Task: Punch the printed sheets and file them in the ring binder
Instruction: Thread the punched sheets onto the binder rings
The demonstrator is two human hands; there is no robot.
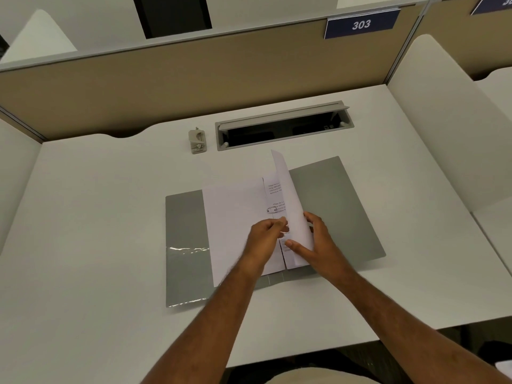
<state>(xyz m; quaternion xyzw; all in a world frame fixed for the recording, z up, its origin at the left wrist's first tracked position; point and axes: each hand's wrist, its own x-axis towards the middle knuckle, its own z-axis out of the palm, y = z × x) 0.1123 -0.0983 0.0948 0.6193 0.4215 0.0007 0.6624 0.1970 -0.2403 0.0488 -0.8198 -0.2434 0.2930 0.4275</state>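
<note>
The binder [332,206] lies open and flat on the desk [97,217] in front of me, its grey covers spread toward nine and three o'clock. A blank sheet [235,217] rests face-down over the left cover, and printed pages show beside it at the spine, where one metal ring [272,209] arches up.

My right hand [315,242] holds a sheet [291,200] that stands up on edge from the spine, tipping toward twelve o'clock; my thumb lies across its near face and my fingers curl behind it. My left hand [267,236] sits just at nine o'clock of that sheet, fingers curled, fingertips pinching at its lower edge near the ring line. I cannot tell whether the holes are on the ring.

The punch [197,141] stands well apart at eleven o'clock, just beside the cable tray [282,126] sunk in the desk. A sign reading 303 [361,24] hangs on the partition at one o'clock.
</note>
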